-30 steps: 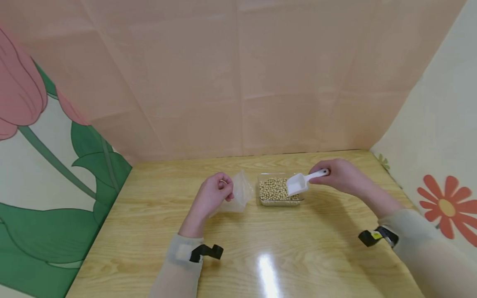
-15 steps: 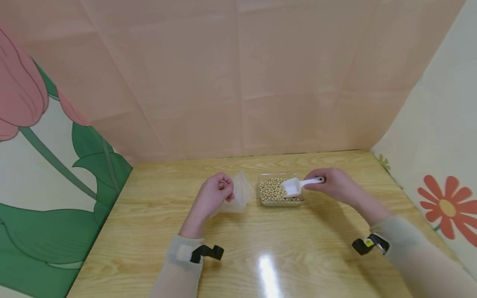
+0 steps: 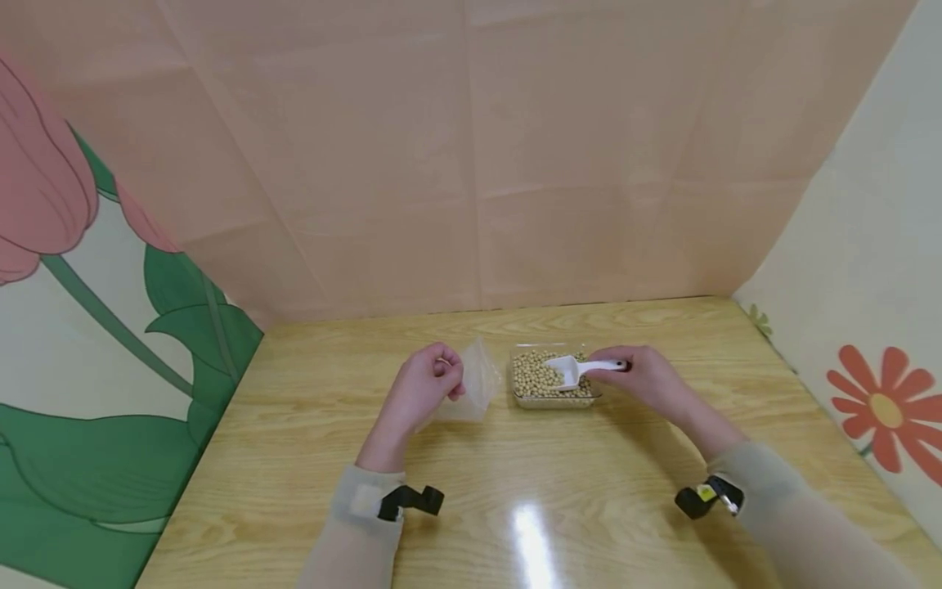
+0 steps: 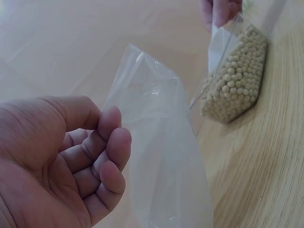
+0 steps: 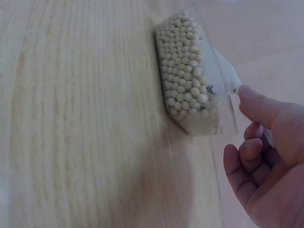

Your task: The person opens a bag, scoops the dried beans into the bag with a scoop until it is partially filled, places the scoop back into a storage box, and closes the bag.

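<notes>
My left hand point(image 3: 427, 380) pinches the edge of a clear plastic bag point(image 4: 161, 128) between thumb and forefinger, and the bag stands up with its mouth spread. To its right is a clear rectangular container point(image 3: 552, 402) holding many round, pale soybeans point(image 5: 180, 71). My right hand point(image 3: 643, 378) grips the handle of a small white scoop point(image 3: 567, 370) from the right side. The scoop's front edge dips into the beans, its bowl tilted to the left. In the right wrist view, the container wall partly hides the scoop.
Both the bag and the container stand on a wood-grain table point(image 3: 471, 507). A pinkish sheet point(image 3: 471, 164) hangs behind it. Painted walls with flowers point(image 3: 883, 409) flank the table at left and right.
My right hand has moved left and down, bringing the scoop from above the container's right part into the beans. The left hand and the bag have stayed nearly still.
</notes>
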`<action>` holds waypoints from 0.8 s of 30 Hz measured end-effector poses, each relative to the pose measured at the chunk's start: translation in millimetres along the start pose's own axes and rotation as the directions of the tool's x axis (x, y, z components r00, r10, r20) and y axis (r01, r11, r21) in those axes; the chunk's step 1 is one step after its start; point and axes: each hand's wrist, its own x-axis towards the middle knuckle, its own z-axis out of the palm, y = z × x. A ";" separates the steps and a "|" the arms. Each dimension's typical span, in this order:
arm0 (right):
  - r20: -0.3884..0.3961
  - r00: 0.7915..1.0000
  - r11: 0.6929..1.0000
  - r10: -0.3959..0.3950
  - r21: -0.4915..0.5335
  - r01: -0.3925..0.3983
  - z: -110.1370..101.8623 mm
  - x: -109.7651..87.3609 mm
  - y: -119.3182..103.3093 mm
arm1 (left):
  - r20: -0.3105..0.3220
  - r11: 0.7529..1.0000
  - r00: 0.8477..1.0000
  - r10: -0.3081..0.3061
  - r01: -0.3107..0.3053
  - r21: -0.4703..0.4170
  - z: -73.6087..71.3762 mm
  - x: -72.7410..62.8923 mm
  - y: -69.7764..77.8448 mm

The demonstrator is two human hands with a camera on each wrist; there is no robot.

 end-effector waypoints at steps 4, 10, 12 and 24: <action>-0.023 1.000 1.000 0.011 0.014 -0.011 5.7 -0.6 4.4 | 0.001 1.000 1.000 -0.001 0.001 0.007 1.7 1.0 -1.4; -0.009 0.998 0.996 0.060 0.066 -0.059 10.1 -2.7 8.5 | -0.004 1.000 1.000 -0.005 0.005 0.019 3.9 1.1 -0.8; -0.004 0.997 0.994 0.079 0.077 -0.078 10.7 -3.9 9.6 | -0.005 1.000 1.000 -0.006 0.006 0.020 4.4 0.9 0.1; -0.018 0.993 0.987 0.114 0.114 -0.111 16.5 -6.1 14.3 | -0.012 0.999 1.000 0.005 -0.004 0.040 6.0 1.7 -1.7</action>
